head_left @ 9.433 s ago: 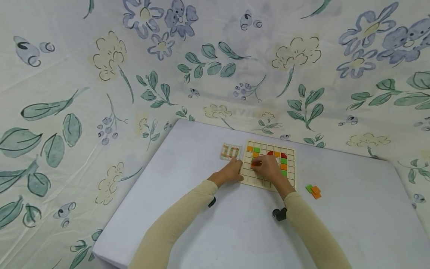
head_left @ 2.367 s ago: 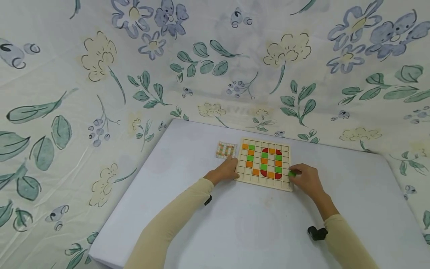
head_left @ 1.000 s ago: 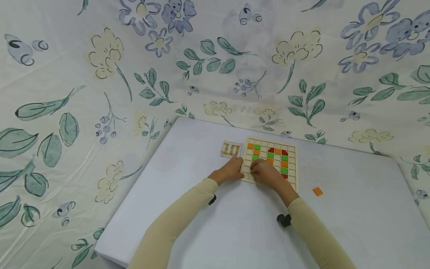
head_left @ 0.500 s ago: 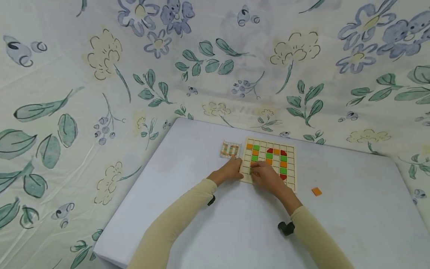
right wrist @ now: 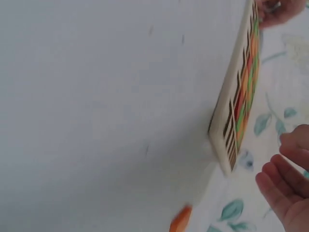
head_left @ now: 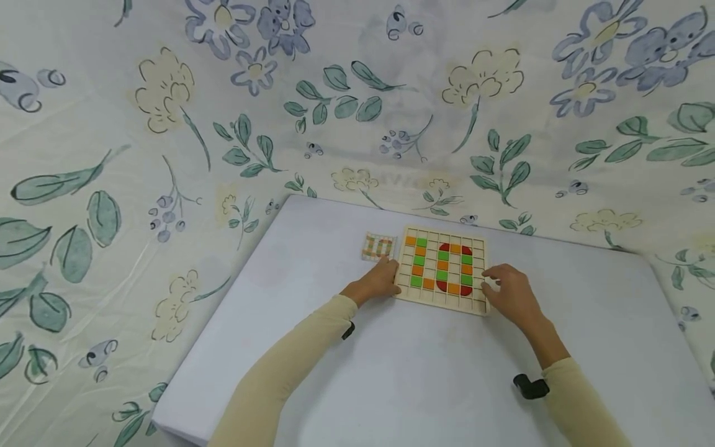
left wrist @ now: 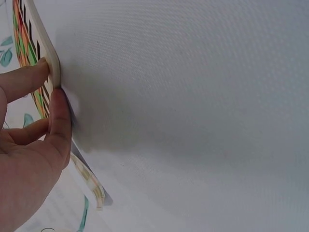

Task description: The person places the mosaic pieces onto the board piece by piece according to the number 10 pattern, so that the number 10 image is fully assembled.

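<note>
A wooden grid board (head_left: 479,304) lies on the white table and holds orange, green and red tiles that form a "10". My left hand (head_left: 380,282) is at the board's left edge, where forefinger and thumb (left wrist: 60,121) pinch the rim of the board (left wrist: 48,58). My right hand (head_left: 511,295) hovers just off the board's right edge with fingers loosely spread and holds nothing; the right wrist view shows those fingers (right wrist: 285,179) apart from the board (right wrist: 229,130). One loose orange tile (right wrist: 180,220) lies on the table near that hand.
A small pattern card (head_left: 378,246) showing the same "10" lies left of the board, beside my left hand. Floral cloth (head_left: 167,186) surrounds the table on the far and left sides. Bare white tabletop (head_left: 424,379) stretches toward me.
My right hand has left the board's lower left cells and moved to its right edge. A green tile now shows where the hand was. The left hand stays.
</note>
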The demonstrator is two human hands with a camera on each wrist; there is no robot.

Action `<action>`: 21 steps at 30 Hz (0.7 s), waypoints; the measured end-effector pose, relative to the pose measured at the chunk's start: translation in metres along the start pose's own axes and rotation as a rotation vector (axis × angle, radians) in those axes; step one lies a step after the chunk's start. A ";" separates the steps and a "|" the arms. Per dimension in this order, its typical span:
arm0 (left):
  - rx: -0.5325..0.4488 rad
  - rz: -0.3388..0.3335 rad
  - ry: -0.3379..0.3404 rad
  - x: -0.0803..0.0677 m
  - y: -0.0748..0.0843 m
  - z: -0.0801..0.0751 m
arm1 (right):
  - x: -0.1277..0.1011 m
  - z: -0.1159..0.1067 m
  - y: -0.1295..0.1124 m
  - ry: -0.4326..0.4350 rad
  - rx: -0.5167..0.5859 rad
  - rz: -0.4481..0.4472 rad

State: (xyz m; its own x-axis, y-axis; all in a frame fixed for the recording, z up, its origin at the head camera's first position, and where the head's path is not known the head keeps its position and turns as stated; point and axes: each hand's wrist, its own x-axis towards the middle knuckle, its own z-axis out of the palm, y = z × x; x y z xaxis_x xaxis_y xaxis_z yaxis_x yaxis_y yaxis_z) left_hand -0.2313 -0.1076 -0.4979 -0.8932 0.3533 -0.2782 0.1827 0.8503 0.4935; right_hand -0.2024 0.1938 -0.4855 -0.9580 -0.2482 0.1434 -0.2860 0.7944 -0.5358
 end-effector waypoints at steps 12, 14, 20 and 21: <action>-0.013 -0.015 0.014 0.001 -0.001 0.000 | -0.034 -0.030 0.042 -0.141 -0.047 0.184; -0.022 -0.017 0.016 0.001 -0.001 -0.001 | -0.036 -0.028 0.045 -0.156 -0.047 0.193; -0.031 -0.027 0.007 0.002 0.000 0.000 | -0.039 -0.022 0.053 -0.149 -0.040 0.192; -0.030 -0.029 0.006 0.002 0.000 0.000 | -0.040 -0.022 0.054 -0.145 -0.038 0.192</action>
State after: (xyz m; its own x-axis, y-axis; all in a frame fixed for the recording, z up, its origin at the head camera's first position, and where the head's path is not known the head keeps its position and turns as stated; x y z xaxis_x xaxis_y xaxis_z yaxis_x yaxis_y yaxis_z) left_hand -0.2332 -0.1067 -0.4983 -0.9005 0.3260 -0.2879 0.1441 0.8482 0.5097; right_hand -0.1804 0.2588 -0.5023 -0.9828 -0.1660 -0.0805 -0.1026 0.8543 -0.5095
